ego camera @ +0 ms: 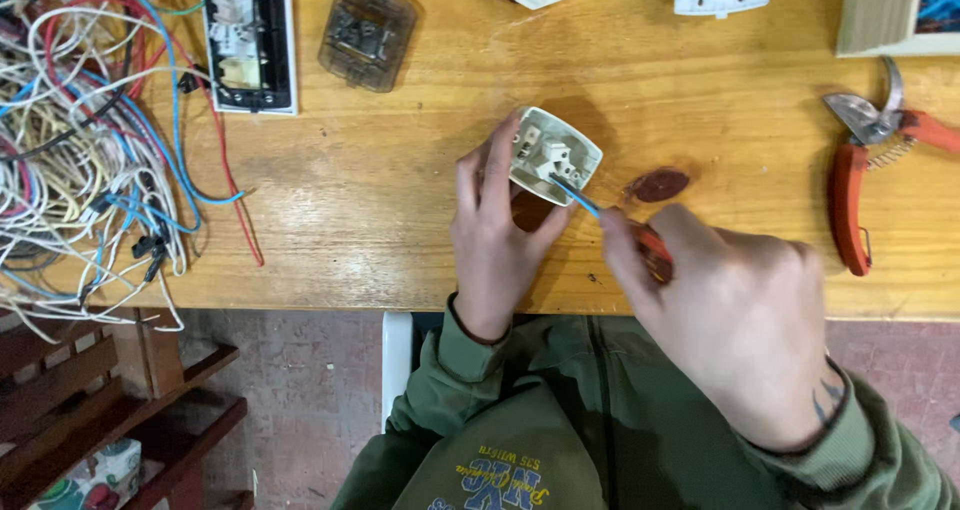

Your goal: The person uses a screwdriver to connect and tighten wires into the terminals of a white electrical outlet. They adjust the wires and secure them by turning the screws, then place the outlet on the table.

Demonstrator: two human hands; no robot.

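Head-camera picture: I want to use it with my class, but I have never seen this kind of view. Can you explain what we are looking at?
The camera sits on a person's head and looks down at their own two bare hands over a wooden workbench. The left hand holds a small white switch module, back side up. The right hand holds a screwdriver, its blue shaft reaching into the module. Around them lie a tangle of wires, a switch assembly in a white frame, a smoky clear plastic cover, more white parts at the top edge, and orange-handled shears.
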